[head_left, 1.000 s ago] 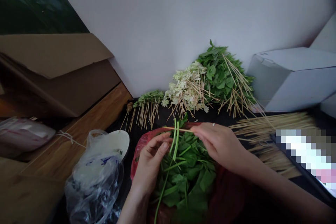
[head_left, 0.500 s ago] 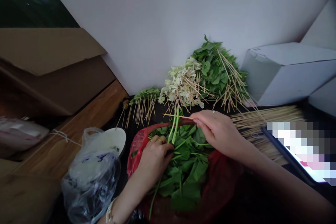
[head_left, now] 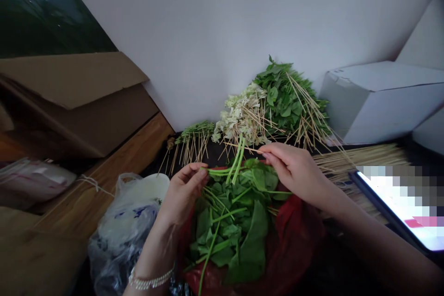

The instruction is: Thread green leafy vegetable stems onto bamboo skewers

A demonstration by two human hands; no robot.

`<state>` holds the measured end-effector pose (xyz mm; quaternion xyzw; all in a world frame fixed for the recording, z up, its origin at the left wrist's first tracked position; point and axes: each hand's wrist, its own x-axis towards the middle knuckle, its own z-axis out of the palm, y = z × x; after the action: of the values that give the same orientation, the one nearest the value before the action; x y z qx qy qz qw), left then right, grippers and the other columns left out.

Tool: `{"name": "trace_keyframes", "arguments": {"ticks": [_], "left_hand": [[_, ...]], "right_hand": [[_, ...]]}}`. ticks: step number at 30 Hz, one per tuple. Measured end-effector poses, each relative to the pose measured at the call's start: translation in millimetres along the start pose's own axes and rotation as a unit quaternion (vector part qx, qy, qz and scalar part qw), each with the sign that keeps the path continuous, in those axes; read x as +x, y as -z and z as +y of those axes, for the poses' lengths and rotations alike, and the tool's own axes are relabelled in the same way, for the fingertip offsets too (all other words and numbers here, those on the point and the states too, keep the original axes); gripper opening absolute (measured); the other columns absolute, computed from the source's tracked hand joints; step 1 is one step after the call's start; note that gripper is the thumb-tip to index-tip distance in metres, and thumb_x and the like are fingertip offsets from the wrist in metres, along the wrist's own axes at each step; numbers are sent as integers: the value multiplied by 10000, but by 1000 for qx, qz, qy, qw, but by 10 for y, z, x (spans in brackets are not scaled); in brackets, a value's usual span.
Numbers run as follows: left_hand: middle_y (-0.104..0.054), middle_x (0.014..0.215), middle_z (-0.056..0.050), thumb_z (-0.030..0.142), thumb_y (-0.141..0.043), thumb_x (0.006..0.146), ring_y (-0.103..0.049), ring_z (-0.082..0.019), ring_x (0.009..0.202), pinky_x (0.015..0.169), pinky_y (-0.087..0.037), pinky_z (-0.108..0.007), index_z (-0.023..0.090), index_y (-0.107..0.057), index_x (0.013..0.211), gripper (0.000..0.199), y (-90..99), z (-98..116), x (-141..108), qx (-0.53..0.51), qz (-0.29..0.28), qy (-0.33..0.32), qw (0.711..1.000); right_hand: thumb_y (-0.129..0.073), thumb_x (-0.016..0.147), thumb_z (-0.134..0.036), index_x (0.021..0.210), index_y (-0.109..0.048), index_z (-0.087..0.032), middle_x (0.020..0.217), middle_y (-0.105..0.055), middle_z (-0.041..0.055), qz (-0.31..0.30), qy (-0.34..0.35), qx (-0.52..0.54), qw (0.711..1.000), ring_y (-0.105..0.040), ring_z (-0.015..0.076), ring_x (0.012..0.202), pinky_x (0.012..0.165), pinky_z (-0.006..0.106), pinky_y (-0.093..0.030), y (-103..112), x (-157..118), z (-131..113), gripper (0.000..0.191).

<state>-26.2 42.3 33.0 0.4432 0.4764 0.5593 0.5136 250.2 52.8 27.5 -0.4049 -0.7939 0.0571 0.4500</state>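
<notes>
Between the thumb and fingers of my right hand (head_left: 286,159) is a thin wooden skewer (head_left: 252,149), pointing left. Green stems (head_left: 237,162) are threaded on it and hang across it. My left hand (head_left: 185,187) pinches the end of another green leafy stem (head_left: 218,172), which reaches right behind the hanging ones. Under both hands lies a heap of leafy greens (head_left: 239,226) in a red plastic bag (head_left: 294,231).
Along the wall lie skewered greens (head_left: 284,97), skewered pale leaves (head_left: 236,113) and a smaller skewered green bunch (head_left: 196,130). Bare skewers (head_left: 367,162) and a lit phone (head_left: 391,208) are at right, a white box (head_left: 381,101) behind. A clear plastic bag (head_left: 121,236) and cardboard box (head_left: 86,101) stand left.
My left hand has risen out of the greens and moved left, now pinching a stem. My right hand still holds the skewer with the stems. The whole view has shifted slightly.
</notes>
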Motion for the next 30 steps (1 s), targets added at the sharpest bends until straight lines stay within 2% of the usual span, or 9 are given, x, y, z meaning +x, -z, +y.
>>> {"name": "trace_keyframes", "arguments": {"ticks": [3,8,13,17,20,23,25,27,30], "left_hand": [[-703,749,9,291,-976,559,-640,-82,679,643,-513,-152,141,-767,862,398,-40,-26,78,-103,18,17,994],[-789,922,-71,302,-969,582,-642,-72,624,563,-506,-144,147,-713,811,377,-84,-87,137,-141,29,5,990],[-769,758,-34,365,-953,609,-603,-60,548,539,-505,-139,159,-739,913,424,-144,-158,140,-153,46,-10,987],[-777,821,-36,258,-967,596,-651,-68,635,628,-538,-147,161,-756,1064,523,-190,-164,118,-159,21,17,987],[-782,879,-32,189,-975,567,-702,-97,751,694,-550,-158,169,-771,1040,515,-184,-158,100,-152,5,21,988],[-773,912,-13,227,-964,598,-708,-103,787,737,-559,-186,165,-784,869,331,-162,-157,87,-145,-5,11,989],[-776,936,-19,257,-952,625,-725,-136,834,797,-574,-241,177,-795,913,337,-159,-163,78,-139,-19,22,990],[-782,916,-31,282,-943,644,-736,-168,868,839,-577,-287,192,-794,1038,430,-173,-180,69,-139,-28,34,989],[-791,886,-44,303,-942,648,-735,-168,848,827,-572,-279,185,-799,1062,454,-211,-216,57,-144,-28,33,989]], "right_hand": [[-453,1017,-205,1050,-663,-190,906,-732,35,9,-6,-1,1000,-687,166,770,731,291,-499,6,1,44,213],[-466,1013,-218,1029,-665,-203,808,-702,12,20,-12,-11,1000,-665,162,711,670,280,-479,22,16,131,200],[-469,1012,-212,1038,-665,-193,826,-712,21,29,-16,-6,999,-676,160,725,673,275,-482,47,26,144,199],[-463,1014,-210,1026,-663,-193,812,-702,12,28,-7,-7,1000,-667,154,714,667,274,-475,60,26,115,201],[-460,1018,-222,1023,-662,-199,821,-700,13,13,-5,-6,1000,-661,158,716,665,281,-474,58,25,105,204],[-449,1023,-229,1037,-658,-203,852,-709,21,-3,-9,2,1000,-669,165,754,687,290,-482,51,13,84,211],[-429,1031,-231,1055,-656,-209,896,-722,29,-18,-9,9,1000,-677,164,779,708,295,-490,41,-4,55,229],[-410,1039,-243,1068,-657,-213,931,-733,38,-36,-5,14,999,-684,163,787,714,297,-498,16,-28,21,250],[-389,1043,-246,1083,-662,-212,948,-739,48,-57,7,4,998,-692,169,787,705,300,-509,-51,-60,-15,278]]}}
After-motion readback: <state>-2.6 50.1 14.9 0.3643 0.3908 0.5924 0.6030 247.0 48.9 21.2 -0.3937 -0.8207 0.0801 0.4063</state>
